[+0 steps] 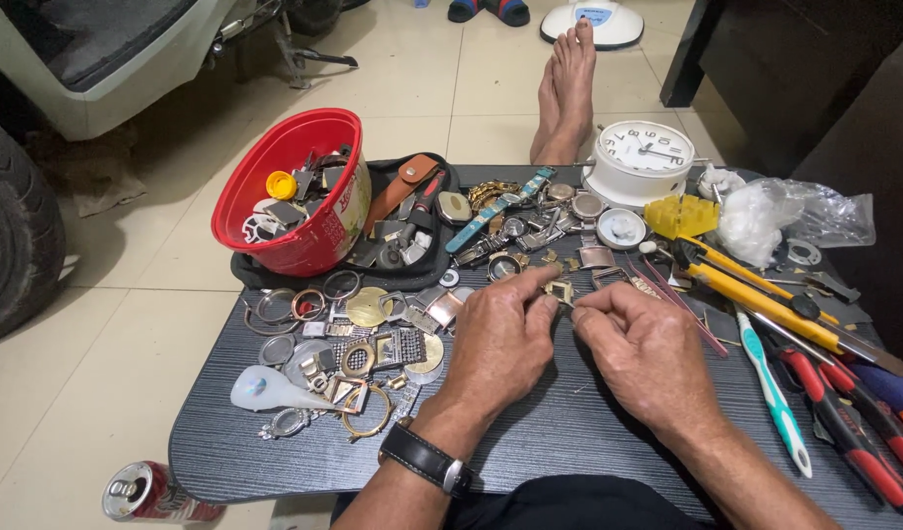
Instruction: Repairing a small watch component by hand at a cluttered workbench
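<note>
My left hand (501, 339) rests on the dark low table (559, 432), its thumb and forefinger pinching a small gold-coloured watch part (559, 291). A black strap with a metal buckle circles that wrist. My right hand (643, 348) sits beside it, fingertips pinched close to the same small part; whether it holds a thin tool I cannot tell. Just beyond the fingers lie several watch cases, bands and metal links (515, 231).
A red bowl (292, 191) of parts stands at the back left on a black tray. White clock (640, 157), yellow tool (679, 214) and plastic bag (780, 211) at back right. Screwdrivers, pliers (849, 422) and a toothbrush (773, 388) lie right. Rings and cases (344, 353) left. Drink can (147, 494) on floor.
</note>
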